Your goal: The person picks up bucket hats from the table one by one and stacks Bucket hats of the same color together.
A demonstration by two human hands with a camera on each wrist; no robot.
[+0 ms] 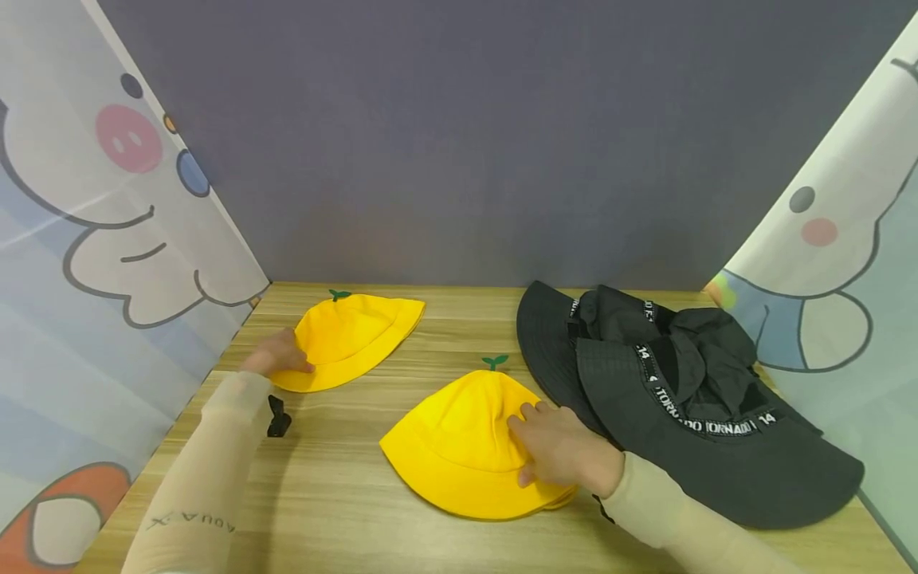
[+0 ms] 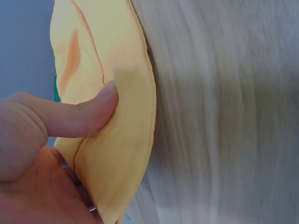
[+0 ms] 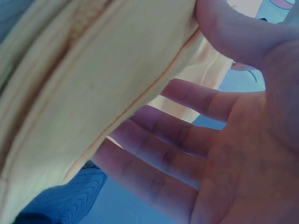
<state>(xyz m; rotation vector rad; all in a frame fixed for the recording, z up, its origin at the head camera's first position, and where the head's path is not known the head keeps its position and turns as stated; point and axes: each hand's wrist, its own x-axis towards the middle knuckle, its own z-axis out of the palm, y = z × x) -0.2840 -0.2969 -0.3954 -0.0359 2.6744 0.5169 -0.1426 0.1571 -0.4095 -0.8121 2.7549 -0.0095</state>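
Note:
Two yellow bucket hats with green sprouts on top sit on the wooden table. On the left yellow hat [image 1: 358, 339], my left hand [image 1: 278, 353] grips the near-left edge. Its thumb [image 2: 96, 109] presses the brim from above while the fingers go behind, mostly hidden. Nearer the front, the right yellow hat [image 1: 455, 446] stands crown up, with a second brim edge showing underneath at its lower right. My right hand [image 1: 566, 446] holds it by the right side, thumb on the brim and fingers on the crown. In the right wrist view, several layers of yellow cloth [image 3: 112, 79] lie close to the fingers.
Black bucket hats [image 1: 717, 478] with white-lettered bands lie overlapped at the right, just beyond my right hand. A dark grey panel [image 1: 488, 143] closes off the back of the table [image 1: 344, 478]. Cartoon-printed sheets [image 1: 64, 263] flank both sides.

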